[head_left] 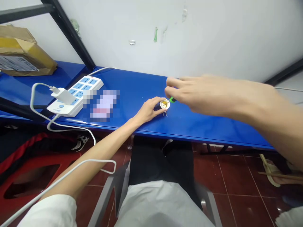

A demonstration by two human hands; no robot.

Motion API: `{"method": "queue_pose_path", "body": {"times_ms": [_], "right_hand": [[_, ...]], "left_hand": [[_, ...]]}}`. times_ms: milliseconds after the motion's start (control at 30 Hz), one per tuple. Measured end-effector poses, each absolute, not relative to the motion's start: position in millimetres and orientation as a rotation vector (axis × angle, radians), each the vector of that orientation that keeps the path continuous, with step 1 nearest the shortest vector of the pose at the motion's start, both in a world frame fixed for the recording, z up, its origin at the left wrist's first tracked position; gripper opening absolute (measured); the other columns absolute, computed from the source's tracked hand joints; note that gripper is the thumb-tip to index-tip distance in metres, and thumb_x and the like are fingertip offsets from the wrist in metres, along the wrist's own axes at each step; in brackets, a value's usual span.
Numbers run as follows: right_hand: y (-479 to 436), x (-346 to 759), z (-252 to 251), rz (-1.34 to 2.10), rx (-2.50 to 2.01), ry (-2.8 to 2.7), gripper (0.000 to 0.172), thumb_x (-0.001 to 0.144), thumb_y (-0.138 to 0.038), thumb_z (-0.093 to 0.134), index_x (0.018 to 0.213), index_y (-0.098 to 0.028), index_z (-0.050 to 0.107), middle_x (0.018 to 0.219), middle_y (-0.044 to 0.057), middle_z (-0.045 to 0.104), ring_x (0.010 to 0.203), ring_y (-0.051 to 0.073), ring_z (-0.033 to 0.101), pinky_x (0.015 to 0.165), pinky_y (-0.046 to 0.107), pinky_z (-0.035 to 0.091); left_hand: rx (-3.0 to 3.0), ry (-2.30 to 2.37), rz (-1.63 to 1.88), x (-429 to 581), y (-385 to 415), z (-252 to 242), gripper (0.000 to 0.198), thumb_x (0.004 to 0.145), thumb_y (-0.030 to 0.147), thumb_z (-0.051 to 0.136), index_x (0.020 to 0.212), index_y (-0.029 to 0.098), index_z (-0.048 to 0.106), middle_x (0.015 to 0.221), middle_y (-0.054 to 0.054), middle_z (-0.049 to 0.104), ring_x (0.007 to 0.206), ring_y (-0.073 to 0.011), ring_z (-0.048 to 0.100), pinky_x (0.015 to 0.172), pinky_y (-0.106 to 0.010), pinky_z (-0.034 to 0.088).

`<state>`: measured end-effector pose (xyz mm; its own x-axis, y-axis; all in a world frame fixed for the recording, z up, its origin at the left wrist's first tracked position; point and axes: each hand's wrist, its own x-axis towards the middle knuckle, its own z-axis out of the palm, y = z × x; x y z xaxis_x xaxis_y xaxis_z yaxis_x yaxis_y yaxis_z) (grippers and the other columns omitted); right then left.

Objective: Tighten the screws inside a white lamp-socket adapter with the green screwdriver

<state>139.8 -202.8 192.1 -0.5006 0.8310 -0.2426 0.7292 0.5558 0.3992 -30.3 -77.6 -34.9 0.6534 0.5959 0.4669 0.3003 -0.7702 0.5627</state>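
Note:
My left hand rests near the front edge of a blue metal table, its fingers gripping a small round white plug. The plug's open face shows a brass-coloured inside, and two metal pins point toward me. My right hand hovers just beyond it, fingers pinched around a green-handled tool, probably a small screwdriver. Those fingers hide most of the tool, and its tip appears to reach the plug's face.
To the left, a white power strip with blue sockets holds a white charger, with white cables looping over the table edge. A pixelated patch hides something beside it. A cardboard box stands far left; a white wall rises behind.

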Motion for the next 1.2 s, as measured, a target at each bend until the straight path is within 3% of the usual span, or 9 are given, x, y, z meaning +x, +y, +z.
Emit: {"method": "queue_pose_path", "body": {"times_ms": [200,400,533,633,700,833,1033,1100,1200], "right_hand": [[-196,128,188,0.479,1.46,2.281,0.033,0.095,-0.001,0.041,0.115,-0.011,0.066,0.099,0.017,0.071,0.074,0.025,0.067,0.061,0.033,0.032],[-198,137,194,0.245,1.361,2.323,0.033,0.096,-0.006,0.046,0.121,-0.017,0.064,0.136,0.016,0.066,0.061,0.014,0.055,0.057,0.032,0.031],[-197,134,192,0.371,1.38,2.319,0.031,0.101,-0.007,0.039,0.12,-0.013,0.064,0.114,0.018,0.071,0.066,0.02,0.06,0.059,0.034,0.03],[-194,134,189,0.41,1.488,2.298,0.034,0.111,-0.022,0.033,0.123,-0.01,0.064,0.099,0.019,0.072,0.074,0.026,0.065,0.063,0.034,0.031],[-195,138,190,0.343,1.489,2.316,0.031,0.111,-0.026,0.038,0.124,-0.012,0.063,0.109,0.019,0.072,0.069,0.022,0.062,0.062,0.034,0.031],[-200,147,195,0.211,1.391,2.39,0.027,0.099,-0.009,0.044,0.114,-0.019,0.063,0.124,0.012,0.068,0.056,0.012,0.049,0.056,0.032,0.03],[-192,139,187,0.489,1.491,2.321,0.036,0.11,-0.021,0.032,0.12,-0.01,0.064,0.093,0.017,0.071,0.067,0.025,0.061,0.06,0.035,0.032],[-192,141,186,0.436,1.523,2.333,0.034,0.109,-0.023,0.035,0.122,-0.011,0.064,0.102,0.019,0.073,0.065,0.022,0.059,0.061,0.034,0.032],[-194,149,190,0.216,1.438,2.382,0.028,0.099,-0.011,0.043,0.118,-0.017,0.063,0.126,0.015,0.071,0.056,0.013,0.05,0.057,0.032,0.03]], "left_hand": [[2.426,0.703,0.901,-31,-77,-36,0.045,0.097,0.041,0.076,0.138,0.024,0.068,0.131,-0.009,0.077,0.116,-0.0238,0.073,0.105,-0.039,0.057],[2.426,0.692,0.904,-30,-77,-37,0.045,0.098,0.04,0.076,0.139,0.024,0.068,0.131,-0.009,0.078,0.117,-0.0242,0.073,0.105,-0.039,0.056],[2.421,0.703,0.913,-30,-76,-37,0.045,0.097,0.04,0.077,0.138,0.023,0.068,0.132,-0.009,0.078,0.118,-0.0248,0.073,0.103,-0.039,0.056],[2.405,0.699,0.908,-30,-76,-37,0.045,0.097,0.04,0.077,0.138,0.023,0.068,0.132,-0.009,0.077,0.119,-0.0243,0.073,0.105,-0.039,0.056],[2.402,0.694,0.9,-30,-76,-38,0.045,0.098,0.04,0.076,0.139,0.023,0.067,0.133,-0.009,0.077,0.12,-0.0242,0.073,0.106,-0.039,0.056],[2.407,0.708,0.906,-30,-76,-38,0.046,0.097,0.04,0.077,0.139,0.025,0.068,0.134,-0.009,0.077,0.12,-0.0247,0.073,0.105,-0.04,0.057],[2.413,0.691,0.921,-31,-76,-38,0.044,0.097,0.041,0.077,0.138,0.024,0.068,0.133,-0.009,0.077,0.118,-0.024,0.074,0.102,-0.038,0.057],[2.416,0.681,0.929,-31,-76,-38,0.045,0.097,0.041,0.077,0.138,0.023,0.068,0.132,-0.009,0.077,0.117,-0.0241,0.074,0.102,-0.038,0.057],[2.418,0.682,0.933,-30,-76,-39,0.046,0.097,0.041,0.077,0.138,0.023,0.068,0.134,-0.01,0.077,0.12,-0.0249,0.074,0.104,-0.039,0.057]]}}
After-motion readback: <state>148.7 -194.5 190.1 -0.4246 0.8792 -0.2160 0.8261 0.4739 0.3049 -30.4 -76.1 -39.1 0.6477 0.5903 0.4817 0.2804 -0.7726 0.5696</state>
